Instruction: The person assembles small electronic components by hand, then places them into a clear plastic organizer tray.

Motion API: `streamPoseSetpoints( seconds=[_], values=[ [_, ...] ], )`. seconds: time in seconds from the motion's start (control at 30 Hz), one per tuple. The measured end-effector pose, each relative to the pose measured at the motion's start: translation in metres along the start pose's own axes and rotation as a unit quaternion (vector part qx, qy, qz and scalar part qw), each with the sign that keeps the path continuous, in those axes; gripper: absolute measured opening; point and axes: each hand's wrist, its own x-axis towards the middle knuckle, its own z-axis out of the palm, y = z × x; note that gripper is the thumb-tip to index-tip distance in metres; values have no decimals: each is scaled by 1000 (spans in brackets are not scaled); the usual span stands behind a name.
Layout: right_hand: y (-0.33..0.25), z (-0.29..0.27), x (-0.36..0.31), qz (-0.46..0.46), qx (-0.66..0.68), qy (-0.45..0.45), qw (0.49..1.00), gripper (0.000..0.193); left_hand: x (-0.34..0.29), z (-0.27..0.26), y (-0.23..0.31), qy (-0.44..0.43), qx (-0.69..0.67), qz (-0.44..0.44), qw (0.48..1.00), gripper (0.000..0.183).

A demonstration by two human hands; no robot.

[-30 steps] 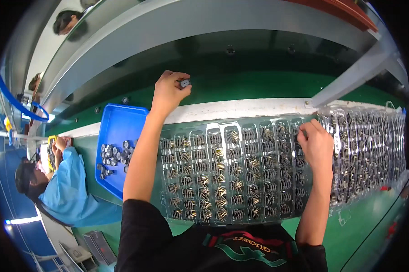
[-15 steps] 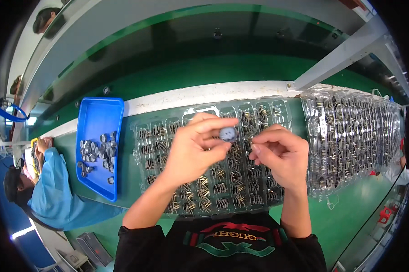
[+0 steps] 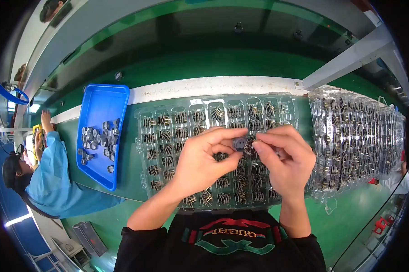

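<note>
Above the clear compartment tray [image 3: 286, 108], my left hand [image 3: 206, 158] is closed, holding a small round grey plastic part [image 3: 239, 144] between thumb and fingers. Small holes show in the part's face. My right hand [image 3: 287, 156] is pinched right beside it, thumb and forefinger at the part's right side. Whatever those fingertips grip is too small to make out against the dark pieces behind. Beneath both hands, the tray's compartments hold stacks of small dark pieces with brass-coloured pins.
At left, a blue tray [image 3: 100, 102] holds several loose round grey parts [image 3: 107, 138]. More filled clear trays [image 3: 349, 145] are stacked at right. A white ledge [image 3: 186, 86] and metal post [image 3: 349, 59] bound the green bench's far side. A co-worker in blue [image 3: 55, 177] sits at left.
My hands have come together, the right fingertips now meeting the round part. That part has turned in my left hand. The whole view has shifted slightly, and the co-worker's arm has moved.
</note>
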Motion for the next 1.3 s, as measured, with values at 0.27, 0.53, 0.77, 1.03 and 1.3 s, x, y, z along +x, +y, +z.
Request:
streamPoseSetpoints(
  seconds=[0.27,0.53,0.77,1.03,1.3],
  values=[
    [-5,-2,6,-176,-117,-46,976,23,1,-4,6,-62,47,34,996,46],
    [9,7,-1,-216,-122,-14,969,26,-1,-3,14,-60,65,47,995,46],
    [20,-5,-5,-132,-1,-115,985,38,10,-32,19,-44,185,29,981,29],
    [82,-51,22,7,-460,-7,888,22,167,-87,14,70,329,98,937,29],
    [93,-38,38,-23,-479,-13,877,13,294,-162,-12,208,467,155,845,30]
  ],
)
